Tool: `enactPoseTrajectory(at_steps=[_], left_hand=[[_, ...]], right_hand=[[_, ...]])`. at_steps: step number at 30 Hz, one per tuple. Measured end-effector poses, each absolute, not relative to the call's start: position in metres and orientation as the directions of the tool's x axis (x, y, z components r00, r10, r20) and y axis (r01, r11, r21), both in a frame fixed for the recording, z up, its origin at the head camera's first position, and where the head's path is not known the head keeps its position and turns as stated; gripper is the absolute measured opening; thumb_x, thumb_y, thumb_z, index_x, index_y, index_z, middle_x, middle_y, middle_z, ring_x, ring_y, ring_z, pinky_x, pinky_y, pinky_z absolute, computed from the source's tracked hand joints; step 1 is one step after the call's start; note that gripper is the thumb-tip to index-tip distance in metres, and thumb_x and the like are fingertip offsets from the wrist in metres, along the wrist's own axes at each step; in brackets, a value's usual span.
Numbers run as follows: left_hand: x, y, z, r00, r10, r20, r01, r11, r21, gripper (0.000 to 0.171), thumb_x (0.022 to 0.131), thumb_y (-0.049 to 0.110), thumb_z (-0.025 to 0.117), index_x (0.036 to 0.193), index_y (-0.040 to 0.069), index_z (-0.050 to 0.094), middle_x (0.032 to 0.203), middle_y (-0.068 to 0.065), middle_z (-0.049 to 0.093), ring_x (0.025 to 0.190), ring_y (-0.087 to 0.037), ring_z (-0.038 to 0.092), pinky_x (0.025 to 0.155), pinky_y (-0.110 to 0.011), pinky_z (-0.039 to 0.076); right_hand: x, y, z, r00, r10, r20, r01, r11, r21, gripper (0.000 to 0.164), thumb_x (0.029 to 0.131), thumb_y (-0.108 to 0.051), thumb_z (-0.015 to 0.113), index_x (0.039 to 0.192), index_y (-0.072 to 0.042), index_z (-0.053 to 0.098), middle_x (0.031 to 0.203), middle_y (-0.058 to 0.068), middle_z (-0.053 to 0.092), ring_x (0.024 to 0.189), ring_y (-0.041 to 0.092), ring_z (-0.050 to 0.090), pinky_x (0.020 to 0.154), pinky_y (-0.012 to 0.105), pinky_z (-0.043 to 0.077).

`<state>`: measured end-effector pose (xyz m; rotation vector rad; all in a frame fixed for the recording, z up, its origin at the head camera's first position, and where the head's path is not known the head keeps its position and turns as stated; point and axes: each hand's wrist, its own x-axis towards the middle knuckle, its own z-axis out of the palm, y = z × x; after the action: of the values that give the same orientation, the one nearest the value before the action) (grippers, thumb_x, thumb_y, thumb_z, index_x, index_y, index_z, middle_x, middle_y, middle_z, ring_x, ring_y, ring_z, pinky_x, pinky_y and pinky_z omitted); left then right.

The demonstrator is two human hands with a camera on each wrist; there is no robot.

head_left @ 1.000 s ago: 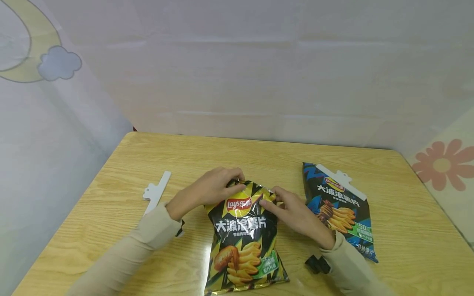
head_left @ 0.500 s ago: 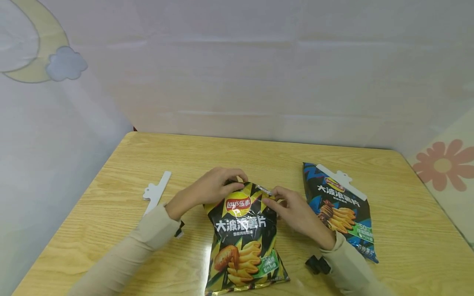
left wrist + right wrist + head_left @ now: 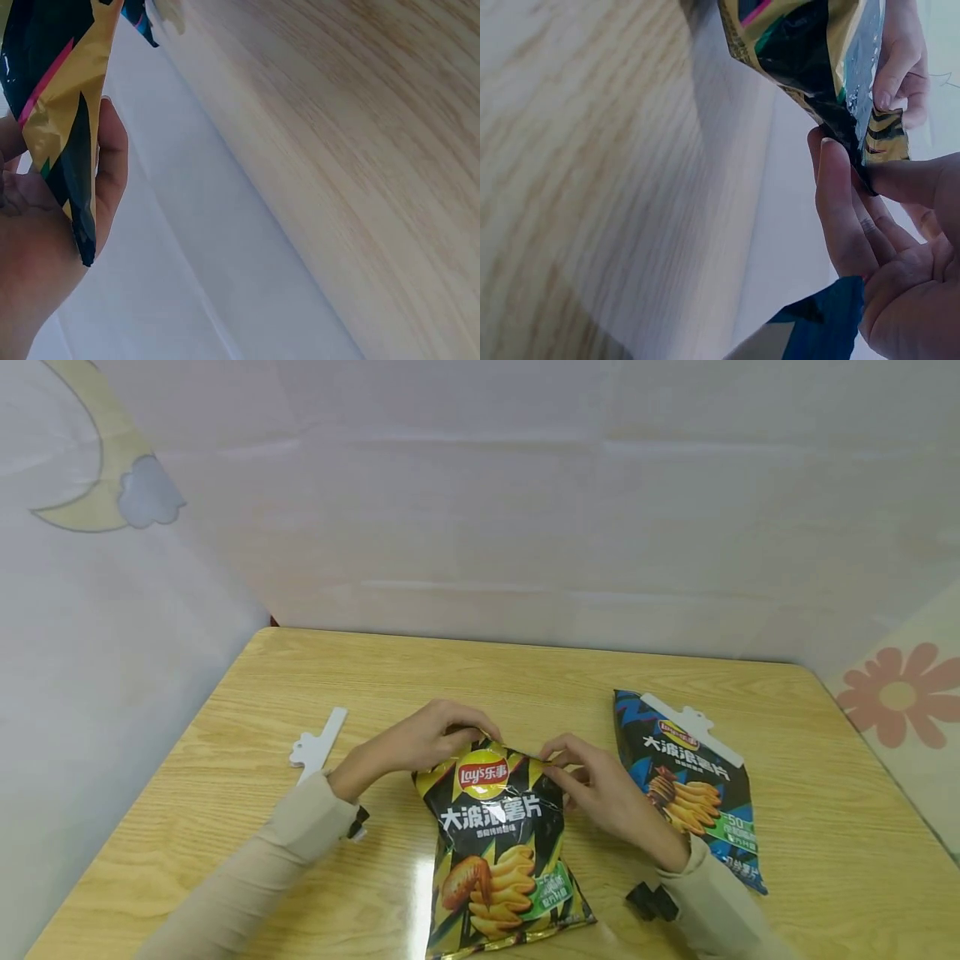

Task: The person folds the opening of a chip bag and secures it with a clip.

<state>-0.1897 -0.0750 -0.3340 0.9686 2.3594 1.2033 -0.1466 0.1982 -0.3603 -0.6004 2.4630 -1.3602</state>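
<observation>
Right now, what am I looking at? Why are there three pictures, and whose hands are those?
These are a person's two bare hands, not a machine. The person wears three cameras. The big picture comes from one on the head, looking down at a wooden table. The two close-up pictures come from cameras on the wrists, so everything looks tilted and very near.

The left hand and the right hand each pinch a top corner of a yellow-and-black Lay's chip bag, which lies flat on the table. In the right wrist view you can see fingertips squeezing the bag's edge.

Also on the table: a blue chip bag with a white bag clip across its top, and another white clip lying by itself on the left.
</observation>
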Motion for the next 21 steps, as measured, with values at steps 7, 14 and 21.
enactPoseTrajectory(at_steps=[7, 14, 21], left_hand=[[-0.1891, -0.0754, -0.3323, -0.740, 0.673, -0.015, 0.388, 0.444, 0.807, 0.029, 0.101, 0.005, 0.050, 0.107, 0.016, 0.077, 0.112, 0.000, 0.075, 0.076, -0.011, 0.059, 0.072, -0.024, 0.049], [-0.1859, -0.0748, -0.3317, -0.777, 0.629, -0.023, 0.393, 0.514, 0.763, 0.028, 0.100, 0.009, 0.053, 0.102, 0.021, 0.078, 0.109, 0.004, 0.075, 0.079, -0.008, 0.061, 0.071, -0.025, 0.048], [-0.1833, -0.0730, -0.3304, -0.775, 0.632, 0.008, 0.431, 0.519, 0.738, 0.026, 0.099, 0.010, 0.055, 0.100, 0.020, 0.078, 0.105, 0.005, 0.076, 0.073, -0.005, 0.058, 0.068, -0.022, 0.046]], right_hand=[[-0.1465, 0.2006, -0.3606, -0.874, -0.486, -0.027, -0.236, 0.471, -0.850, 0.020, 0.098, 0.000, 0.057, 0.111, -0.012, 0.065, 0.112, 0.016, 0.069, 0.070, 0.009, 0.068, 0.057, 0.035, 0.057], [-0.1448, 0.1999, -0.3583, -0.889, -0.455, -0.049, -0.197, 0.478, -0.856, 0.024, 0.096, 0.000, 0.055, 0.111, -0.011, 0.070, 0.118, 0.014, 0.068, 0.069, 0.009, 0.068, 0.055, 0.031, 0.055], [-0.1443, 0.1974, -0.3562, -0.917, -0.394, -0.069, -0.165, 0.528, -0.833, 0.015, 0.098, -0.023, 0.063, 0.107, -0.016, 0.073, 0.108, 0.008, 0.073, 0.062, 0.014, 0.067, 0.047, 0.027, 0.046]])
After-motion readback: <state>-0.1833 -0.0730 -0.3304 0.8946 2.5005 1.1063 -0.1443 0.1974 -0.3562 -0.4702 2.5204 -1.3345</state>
